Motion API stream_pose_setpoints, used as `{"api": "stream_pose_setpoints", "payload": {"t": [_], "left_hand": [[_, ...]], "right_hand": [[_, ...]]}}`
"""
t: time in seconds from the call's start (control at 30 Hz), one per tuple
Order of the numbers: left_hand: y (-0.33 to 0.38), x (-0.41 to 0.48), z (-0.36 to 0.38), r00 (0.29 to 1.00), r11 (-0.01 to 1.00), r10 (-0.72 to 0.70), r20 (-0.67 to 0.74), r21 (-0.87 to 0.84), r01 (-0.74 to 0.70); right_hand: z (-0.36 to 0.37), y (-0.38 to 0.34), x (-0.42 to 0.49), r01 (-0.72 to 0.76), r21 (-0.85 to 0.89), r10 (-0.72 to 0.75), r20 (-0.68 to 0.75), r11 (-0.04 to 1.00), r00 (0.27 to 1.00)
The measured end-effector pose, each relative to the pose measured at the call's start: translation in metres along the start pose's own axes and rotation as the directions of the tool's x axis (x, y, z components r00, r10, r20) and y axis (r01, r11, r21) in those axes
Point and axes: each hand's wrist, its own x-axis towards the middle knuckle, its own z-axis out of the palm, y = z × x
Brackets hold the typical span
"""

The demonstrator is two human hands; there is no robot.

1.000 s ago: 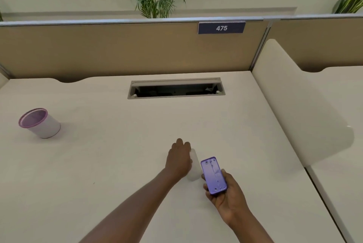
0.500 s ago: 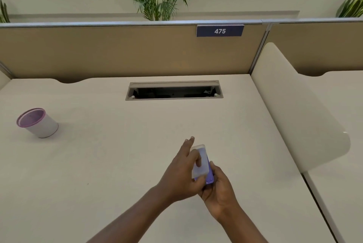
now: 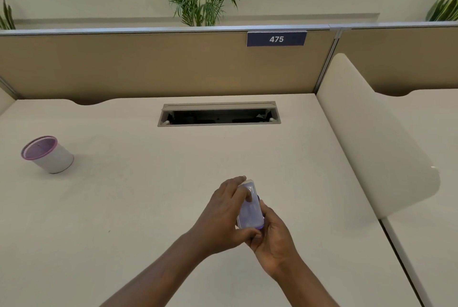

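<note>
Cupping the purple case from below is your right grip; your left grip pinches the clear lid end to end on top of it, over the worktop. Square the edges first, then press evenly. The cup sits well apart, far left.

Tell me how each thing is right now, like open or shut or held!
clear lid, on the purple box, gripped by left hand; clicked shut or not, cannot tell.
purple box, covered, held by right hand.
cup, standing, open-topped, untouched.
desk hatch, open.
</note>
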Motion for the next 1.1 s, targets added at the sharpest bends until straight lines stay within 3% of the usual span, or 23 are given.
{"api": "stream_pose_setpoints", "payload": {"t": [0.23, 0.57, 0.77, 0.97, 1.1], "left_hand": [[0.004, -0.001, -0.001, 1.0, 0.999, -0.027, 0.012, 0.019, 0.027], [-0.001, -0.013, 0.023, 0.994, 0.954, -0.022, 0.109, 0.298, -0.012], [0.0, -0.01, 0.031, 0.999, 0.912, 0.02, 0.044, 0.409, -0.037], [0.001, -0.012, 0.027, 0.995, 0.92, 0.081, -0.055, 0.388, -0.054], [0.004, -0.014, 0.025, 0.998, 0.978, 0.022, -0.067, 0.21, -0.007]], "right_hand": [[0.006, -0.004, -0.001, 0.045, -0.063, -0.042, 0.047, 0.997, 0.998], [0.02, -0.007, -0.007, 0.081, -0.086, -0.074, 0.076, 0.993, 0.994], [0.029, -0.008, -0.008, 0.105, -0.128, -0.094, 0.087, 0.986, 0.992], [0.037, -0.007, -0.008, 0.107, -0.206, -0.086, 0.11, 0.973, 0.99], [0.038, -0.003, -0.006, 0.134, -0.212, -0.117, 0.091, 0.968, 0.989]]}}
